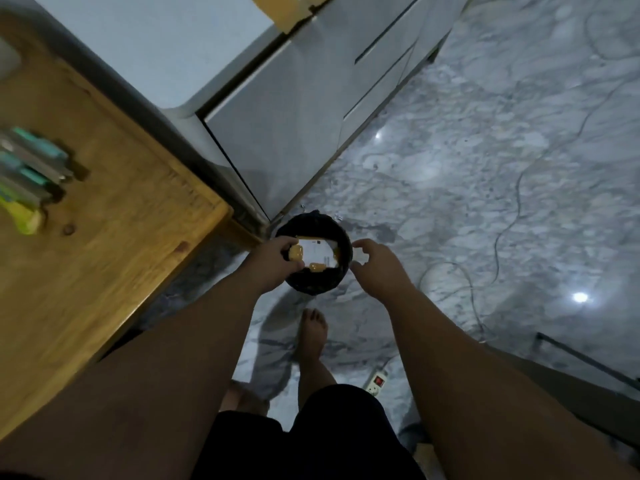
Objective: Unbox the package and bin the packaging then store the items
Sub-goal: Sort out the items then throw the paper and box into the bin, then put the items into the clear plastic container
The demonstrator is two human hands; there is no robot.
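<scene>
A: What's around the bin (313,282)?

B: It's a round black bin on the marble floor (485,174), right at the corner where a wooden table (114,216) on the left meets a white cabinet (311,109) farther off. A bare foot (312,332) stands just near of it. A thin cable (512,216) snakes over the floor to the right, and a white power strip (376,382) with a red switch lies near the person's leg.

A: Anything on the table?

B: Some blurred items with green and grey parts (31,164) at its left edge; I can't tell what they are. A piece of brown cardboard (291,8) shows at the far top, on the white surface.

A: Does anything block the way into the bin?

B: Nothing lies between the hands and its mouth.

A: And the packaging?

B: A flat white piece of packaging (317,254) with orange patches at its corners and faint dark print. It sits over the bin's opening, spanning most of it.

A: The hands?

B: The left hand (277,261) has its fingers curled on the packaging's left end, pinching it. The right hand (375,261) hovers at the bin's right rim, fingers loosely spread and empty, not touching the packaging.
</scene>
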